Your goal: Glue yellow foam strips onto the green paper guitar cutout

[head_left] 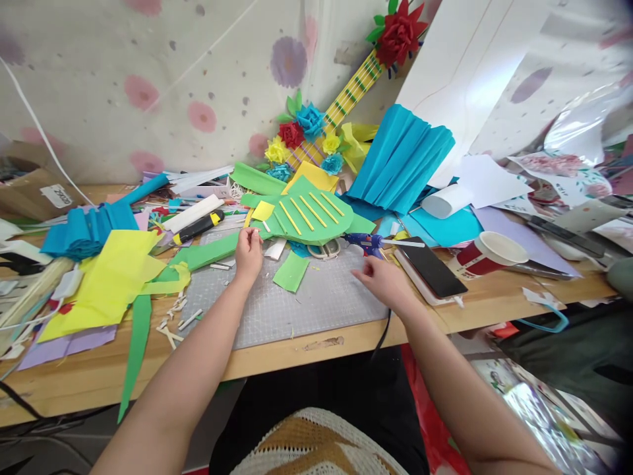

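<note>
My left hand [248, 256] is closed in a pinch at the left end of a green paper shape [316, 227], with a tiny white piece at its fingertips. Yellow strips lie slantwise across that green shape. A small yellow paper square [263, 210] sits just above my left fingers. My right hand [383, 282] hovers over the right side of the grey cutting mat [321, 300], fingers apart and nothing visible in them. Just beyond it lies a blue glue gun [364, 243] with a white glue stick. A loose green paper piece [291, 271] rests on the mat between my hands.
A yellow utility knife [199, 227] and yellow crepe paper [103, 284] lie left. Right are a phone [429, 267] and a paper cup [489, 254]. Behind stand a flower-decked paper guitar [353, 92] and pleated blue paper [400, 161]. Scissors [325, 249] lie partly under the green shape.
</note>
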Demonstrator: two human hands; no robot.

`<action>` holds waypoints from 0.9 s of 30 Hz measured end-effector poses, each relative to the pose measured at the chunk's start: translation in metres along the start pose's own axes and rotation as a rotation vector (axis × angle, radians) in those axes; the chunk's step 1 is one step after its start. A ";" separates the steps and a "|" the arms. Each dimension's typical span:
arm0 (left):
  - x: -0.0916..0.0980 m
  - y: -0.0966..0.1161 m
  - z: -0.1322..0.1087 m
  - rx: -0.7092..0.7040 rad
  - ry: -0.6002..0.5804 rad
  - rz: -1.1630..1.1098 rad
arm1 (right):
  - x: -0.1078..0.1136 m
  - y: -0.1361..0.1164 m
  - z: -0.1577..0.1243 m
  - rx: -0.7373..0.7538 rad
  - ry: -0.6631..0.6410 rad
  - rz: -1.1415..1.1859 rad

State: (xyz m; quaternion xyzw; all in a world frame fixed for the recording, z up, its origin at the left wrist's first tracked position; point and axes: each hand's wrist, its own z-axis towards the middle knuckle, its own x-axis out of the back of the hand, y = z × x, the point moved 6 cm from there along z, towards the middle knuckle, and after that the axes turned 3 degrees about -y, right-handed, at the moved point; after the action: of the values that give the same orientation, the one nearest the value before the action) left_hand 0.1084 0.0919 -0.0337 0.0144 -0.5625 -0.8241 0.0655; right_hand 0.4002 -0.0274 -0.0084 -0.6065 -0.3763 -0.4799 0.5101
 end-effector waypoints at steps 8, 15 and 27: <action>-0.013 -0.001 -0.012 0.135 -0.176 -0.061 | -0.019 -0.082 0.058 0.050 -0.016 -0.192; -0.024 -0.010 -0.008 0.094 -0.273 -0.031 | -0.017 -0.077 0.074 -0.075 -0.160 -0.211; -0.020 -0.020 -0.003 0.151 -0.197 -0.060 | 0.022 -0.052 0.043 0.126 -0.378 -0.055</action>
State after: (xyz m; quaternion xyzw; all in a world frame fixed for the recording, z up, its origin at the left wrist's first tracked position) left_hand 0.1267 0.0990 -0.0540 -0.0448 -0.6259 -0.7784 -0.0160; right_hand 0.3654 0.0240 0.0255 -0.6422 -0.5108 -0.3469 0.4542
